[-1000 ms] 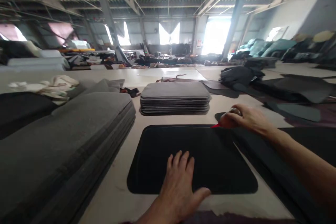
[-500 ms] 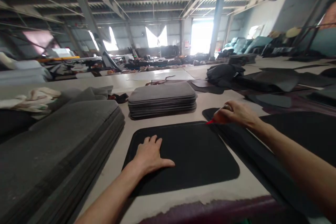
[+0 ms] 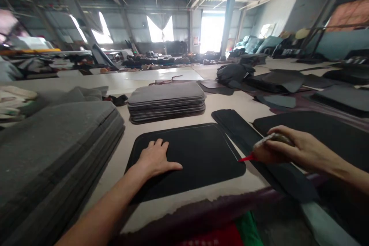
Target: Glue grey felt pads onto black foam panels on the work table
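Observation:
A black rounded mat (image 3: 198,153) lies flat on the pale table (image 3: 236,102) in front of me. My left hand (image 3: 155,158) rests open and flat on the mat's left part. My right hand (image 3: 284,149) is closed on a red-tipped tool (image 3: 261,148), whose red tip sits at the mat's near right corner. To the right of the mat lies a long black strip (image 3: 253,142) under my right hand.
A stack of grey mats (image 3: 166,100) stands just behind the black mat. A larger grey pile (image 3: 54,150) fills the left side. Black fabric pieces (image 3: 314,127) and a dark bundle (image 3: 233,73) lie to the right. The table's near edge (image 3: 201,207) is ragged.
My right hand has drawn the red-tipped tool along the mat's right edge from the far corner to the near corner. My left hand shifted left on the mat. My view turned right.

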`<state>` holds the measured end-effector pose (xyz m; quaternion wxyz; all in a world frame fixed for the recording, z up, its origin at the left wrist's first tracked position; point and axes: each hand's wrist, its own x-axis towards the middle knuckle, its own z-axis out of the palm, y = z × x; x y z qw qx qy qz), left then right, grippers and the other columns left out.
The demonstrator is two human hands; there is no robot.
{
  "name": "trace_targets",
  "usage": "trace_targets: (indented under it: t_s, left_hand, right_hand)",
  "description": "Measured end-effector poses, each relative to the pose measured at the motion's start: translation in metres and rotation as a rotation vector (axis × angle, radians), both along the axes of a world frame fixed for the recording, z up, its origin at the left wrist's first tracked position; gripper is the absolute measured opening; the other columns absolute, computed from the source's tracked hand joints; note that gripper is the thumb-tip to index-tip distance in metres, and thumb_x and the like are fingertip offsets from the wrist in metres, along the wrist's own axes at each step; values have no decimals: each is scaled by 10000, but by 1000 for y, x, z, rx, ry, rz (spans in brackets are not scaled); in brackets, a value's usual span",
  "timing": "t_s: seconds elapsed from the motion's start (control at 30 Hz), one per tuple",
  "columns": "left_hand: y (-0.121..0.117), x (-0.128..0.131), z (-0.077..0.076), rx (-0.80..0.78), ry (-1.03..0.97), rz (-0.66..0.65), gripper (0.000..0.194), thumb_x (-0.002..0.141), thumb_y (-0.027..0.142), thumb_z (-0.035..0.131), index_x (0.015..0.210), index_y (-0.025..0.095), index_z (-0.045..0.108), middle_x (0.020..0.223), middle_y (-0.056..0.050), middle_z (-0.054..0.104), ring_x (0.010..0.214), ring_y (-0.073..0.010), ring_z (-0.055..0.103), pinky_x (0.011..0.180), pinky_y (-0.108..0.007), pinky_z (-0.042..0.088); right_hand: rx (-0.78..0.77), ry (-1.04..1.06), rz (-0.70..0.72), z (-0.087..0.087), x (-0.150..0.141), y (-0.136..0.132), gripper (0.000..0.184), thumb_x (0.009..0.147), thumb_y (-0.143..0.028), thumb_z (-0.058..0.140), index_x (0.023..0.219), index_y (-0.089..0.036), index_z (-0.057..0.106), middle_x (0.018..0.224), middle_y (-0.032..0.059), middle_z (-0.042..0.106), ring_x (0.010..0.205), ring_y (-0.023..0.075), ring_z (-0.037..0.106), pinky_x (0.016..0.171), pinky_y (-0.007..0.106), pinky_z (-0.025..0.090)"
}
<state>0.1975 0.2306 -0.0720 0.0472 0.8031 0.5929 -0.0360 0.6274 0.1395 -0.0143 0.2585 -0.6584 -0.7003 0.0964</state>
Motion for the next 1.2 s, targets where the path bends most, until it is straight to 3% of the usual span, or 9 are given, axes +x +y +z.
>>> trace_targets:
  t_s: [0.17, 0.3, 0.37, 0.5, 0.63, 0.83, 1.03, 1.2]
  left_hand:
    - [0, 1, 0, 1, 10, -22, 1066, 636, 899, 566, 1378, 132, 550, 1412, -209, 500, 1225, -438, 486, 1032, -528, 436]
    - [0, 0, 3, 5, 7, -41, 1051, 653, 896, 555, 1372, 130, 563, 1389, -211, 522, 1203, -441, 508, 1022, -531, 437]
    - [3, -4, 6, 6, -3, -50, 958, 726, 859, 512, 1346, 133, 589, 1362, -205, 552, 1191, -426, 534, 1025, -516, 435]
    - [15, -16, 18, -20, -44, -47, 761, 900, 705, 366, 1332, 120, 592, 1312, -177, 625, 1168, -346, 603, 1021, -418, 446]
    - [30, -28, 29, -86, -76, -48, 633, 956, 605, 345, 1310, 146, 600, 1228, -138, 691, 1110, -278, 651, 960, -354, 480]
    - [46, -40, 32, -177, -134, -109, 463, 1015, 524, 429, 1224, 163, 630, 1254, -115, 664, 1162, -245, 621, 1030, -460, 463]
    - [50, -46, 37, -205, -182, -189, 366, 1033, 448, 454, 1059, 147, 660, 1096, -77, 681, 1029, -218, 644, 967, -445, 499]
    - [58, -52, 34, -202, -200, -254, 289, 1013, 399, 522, 1002, 142, 654, 1052, -64, 669, 1013, -215, 635, 958, -446, 501]
  right_hand:
    - [23, 97, -60, -17, 6, -40, 362, 903, -540, 635, 1127, -258, 675, 1010, 114, 724, 851, 284, 708, 653, 321, 566]
    - [31, 136, -23, -30, -1, -45, 435, 887, -605, 633, 1136, -249, 645, 1001, 74, 716, 864, 278, 698, 679, 327, 571]
    - [33, 143, 38, -32, -12, -40, 441, 890, -620, 622, 1124, -246, 631, 989, 44, 708, 859, 264, 689, 685, 325, 563]
    - [20, 140, 221, -29, -53, -19, 367, 940, -549, 597, 1125, -233, 614, 964, 22, 688, 830, 226, 667, 697, 309, 537]
    - [52, 118, 497, -26, -106, 13, 310, 973, -496, 576, 1132, -231, 604, 1029, 31, 645, 902, 211, 639, 760, 314, 515]
    - [73, 118, 838, -31, -188, 52, 270, 1020, -422, 518, 1181, -207, 535, 1087, 62, 573, 931, 208, 581, 806, 345, 475]
    - [135, 122, 969, -39, -250, 68, 231, 1020, -375, 504, 1165, -195, 509, 1070, 70, 553, 919, 220, 562, 826, 376, 458]
    - [224, 120, 932, -47, -275, 77, 212, 1016, -369, 502, 1146, -201, 510, 1078, 79, 562, 972, 241, 570, 844, 371, 462]
